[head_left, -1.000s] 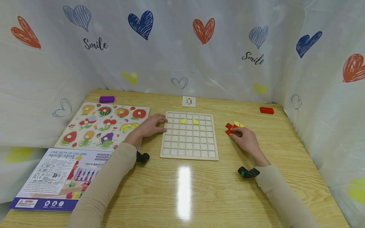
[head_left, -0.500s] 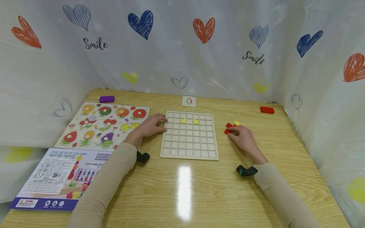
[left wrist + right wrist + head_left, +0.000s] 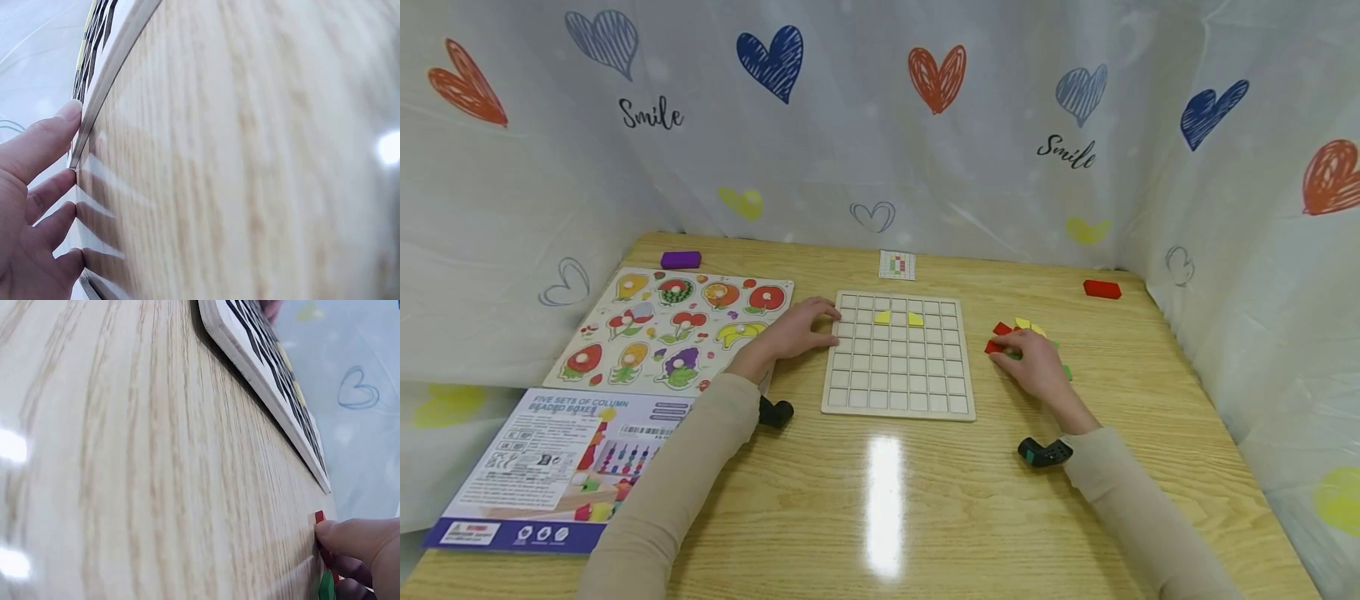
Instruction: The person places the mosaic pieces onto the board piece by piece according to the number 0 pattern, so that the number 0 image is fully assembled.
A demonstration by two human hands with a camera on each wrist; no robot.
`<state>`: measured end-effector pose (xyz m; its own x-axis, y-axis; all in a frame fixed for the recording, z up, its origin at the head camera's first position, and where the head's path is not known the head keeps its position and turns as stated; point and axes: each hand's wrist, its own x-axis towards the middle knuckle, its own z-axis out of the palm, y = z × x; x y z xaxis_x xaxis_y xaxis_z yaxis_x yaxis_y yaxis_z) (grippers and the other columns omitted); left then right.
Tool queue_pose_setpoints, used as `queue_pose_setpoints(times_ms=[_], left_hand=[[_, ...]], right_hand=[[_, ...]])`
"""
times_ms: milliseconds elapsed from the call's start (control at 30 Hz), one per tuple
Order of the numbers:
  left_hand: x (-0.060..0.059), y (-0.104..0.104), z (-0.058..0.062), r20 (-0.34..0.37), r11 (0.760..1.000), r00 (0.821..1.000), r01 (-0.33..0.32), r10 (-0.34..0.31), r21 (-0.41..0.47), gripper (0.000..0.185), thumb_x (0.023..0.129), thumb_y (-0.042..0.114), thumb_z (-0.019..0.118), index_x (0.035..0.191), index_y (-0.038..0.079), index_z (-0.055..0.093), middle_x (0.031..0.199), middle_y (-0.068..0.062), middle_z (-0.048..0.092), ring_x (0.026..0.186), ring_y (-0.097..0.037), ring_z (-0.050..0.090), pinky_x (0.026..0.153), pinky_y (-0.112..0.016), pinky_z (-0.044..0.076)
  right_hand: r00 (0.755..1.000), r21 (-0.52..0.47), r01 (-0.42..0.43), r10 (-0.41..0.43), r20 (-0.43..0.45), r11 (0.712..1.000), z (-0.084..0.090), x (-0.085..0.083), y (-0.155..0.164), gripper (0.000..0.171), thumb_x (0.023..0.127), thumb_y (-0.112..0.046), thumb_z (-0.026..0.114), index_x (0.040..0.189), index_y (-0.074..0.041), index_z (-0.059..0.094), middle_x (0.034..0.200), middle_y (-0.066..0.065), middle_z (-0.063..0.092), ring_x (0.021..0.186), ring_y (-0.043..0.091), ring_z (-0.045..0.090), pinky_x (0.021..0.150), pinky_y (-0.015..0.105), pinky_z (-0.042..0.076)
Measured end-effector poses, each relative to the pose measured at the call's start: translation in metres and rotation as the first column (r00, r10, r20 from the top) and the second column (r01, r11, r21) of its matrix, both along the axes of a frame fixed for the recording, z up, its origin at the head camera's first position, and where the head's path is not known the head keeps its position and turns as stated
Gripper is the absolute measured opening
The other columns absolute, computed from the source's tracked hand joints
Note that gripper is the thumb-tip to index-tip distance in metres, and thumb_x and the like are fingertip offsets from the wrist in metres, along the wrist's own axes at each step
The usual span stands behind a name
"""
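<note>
Head view: the pale wooden grid board (image 3: 898,357) is touched at its left edge by the left hand (image 3: 796,331), fingers (image 3: 44,140) straight. Small red wooden tiles (image 3: 997,337) are pinched under the right hand (image 3: 1032,361) fingertips (image 3: 350,534) on the worktop (image 3: 895,500).

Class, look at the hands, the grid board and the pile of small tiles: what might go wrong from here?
1. The right hand presses on a loose pile of tiles; dragging one out may scatter the others.
2. The left hand only rests against the grid board; a nudge might shift it and unseat the two yellow tiles.
</note>
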<state>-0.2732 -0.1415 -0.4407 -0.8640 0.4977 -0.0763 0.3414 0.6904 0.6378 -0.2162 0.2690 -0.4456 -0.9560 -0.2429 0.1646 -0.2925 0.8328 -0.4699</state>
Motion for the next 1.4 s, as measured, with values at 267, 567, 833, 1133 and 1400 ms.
queue_pose_setpoints(times_ms=[267,567,833,1133,1400], left_hand=[[0.0,0.0,0.001,-0.005,1.0,1.0,0.009,-0.009,0.003,0.044,0.091,0.023,0.071,0.128,0.003,0.059,0.147,-0.019,0.041,0.139,-0.036,0.033,0.114,-0.05,0.027],[0.001,0.0,0.001,-0.005,1.0,1.0,0.008,-0.008,0.007,0.043,0.092,0.024,0.07,0.128,0.003,0.059,0.146,-0.019,0.042,0.139,-0.036,0.033,0.114,-0.049,0.026],[0.001,0.0,0.001,-0.002,1.0,1.0,0.008,-0.008,0.007,0.043,0.092,0.024,0.07,0.128,0.003,0.059,0.147,-0.019,0.041,0.139,-0.035,0.032,0.114,-0.049,0.026],[0.0,-0.001,0.0,0.0,1.0,1.0,0.005,-0.005,0.01,0.044,0.092,0.024,0.07,0.128,0.003,0.059,0.147,-0.019,0.041,0.139,-0.036,0.033,0.114,-0.049,0.027],[0.0,-0.001,0.002,0.003,1.0,1.0,0.007,-0.007,0.007,0.044,0.091,0.025,0.071,0.128,0.004,0.059,0.147,-0.019,0.041,0.139,-0.036,0.032,0.114,-0.05,0.027]], right_hand=[[1.0,-0.02,0.028,-0.029,-0.012,0.999,0.0,0.0,-0.002,0.029,0.092,-0.009,0.069,0.117,0.005,0.068,0.111,0.025,0.063,0.101,0.04,0.057,0.085,0.053,0.047],[0.999,-0.071,0.045,-0.046,-0.016,0.996,0.007,0.0,-0.014,0.03,0.094,-0.011,0.066,0.121,0.002,0.067,0.118,0.027,0.058,0.103,0.04,0.055,0.083,0.051,0.049],[0.998,-0.15,0.046,-0.04,0.044,0.988,0.01,-0.008,-0.028,0.033,0.094,-0.012,0.066,0.126,-0.002,0.065,0.122,0.021,0.056,0.108,0.035,0.055,0.088,0.047,0.048],[0.991,-0.201,0.023,0.005,0.135,0.979,0.016,-0.028,-0.06,0.034,0.096,-0.016,0.064,0.129,-0.006,0.064,0.126,0.016,0.055,0.112,0.032,0.054,0.092,0.045,0.047],[0.976,-0.178,-0.137,0.164,0.145,0.974,0.017,-0.051,-0.088,0.034,0.095,-0.017,0.065,0.128,-0.007,0.065,0.123,0.014,0.057,0.11,0.03,0.056,0.091,0.043,0.049]])
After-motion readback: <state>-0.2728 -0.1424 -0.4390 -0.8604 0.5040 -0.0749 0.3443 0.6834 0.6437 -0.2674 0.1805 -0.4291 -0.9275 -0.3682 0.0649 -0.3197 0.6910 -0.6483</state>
